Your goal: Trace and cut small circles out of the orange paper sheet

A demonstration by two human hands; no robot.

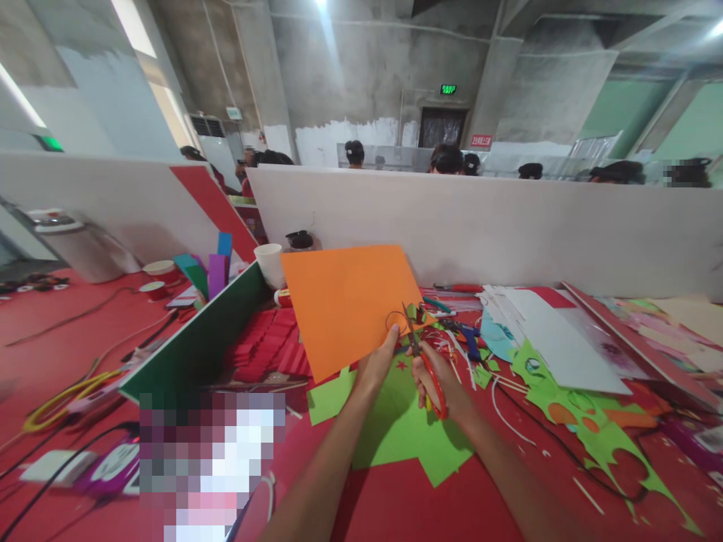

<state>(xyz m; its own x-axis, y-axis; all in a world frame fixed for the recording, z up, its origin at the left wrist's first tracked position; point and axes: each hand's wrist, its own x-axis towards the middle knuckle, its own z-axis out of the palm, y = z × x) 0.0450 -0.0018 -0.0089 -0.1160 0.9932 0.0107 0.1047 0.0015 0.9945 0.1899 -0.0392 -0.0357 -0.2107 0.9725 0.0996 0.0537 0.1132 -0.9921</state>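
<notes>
My left hand [386, 352] grips an orange sheet of paper [350, 301] by its lower right part, thumb on top beside a drawn circle. The sheet is held up, tilted towards me. In my right hand [434, 373] is a pair of scissors [434, 395] with red handles. Their blades point up and lie at the sheet's lower right edge, close to the circle; whether they are cutting cannot be made out. Below both hands lies green paper [395, 429] on the red tabletop [429, 508], with a small red star mark showing on it.
Green paper offcuts [587, 410] with round holes lie to the right. Beyond them is a white sheet stack [565, 339]. Red folded pieces [271, 342] sit left, beside an upright dark green board [197, 339]. A white cup [269, 263] stands behind, before a white partition [508, 233].
</notes>
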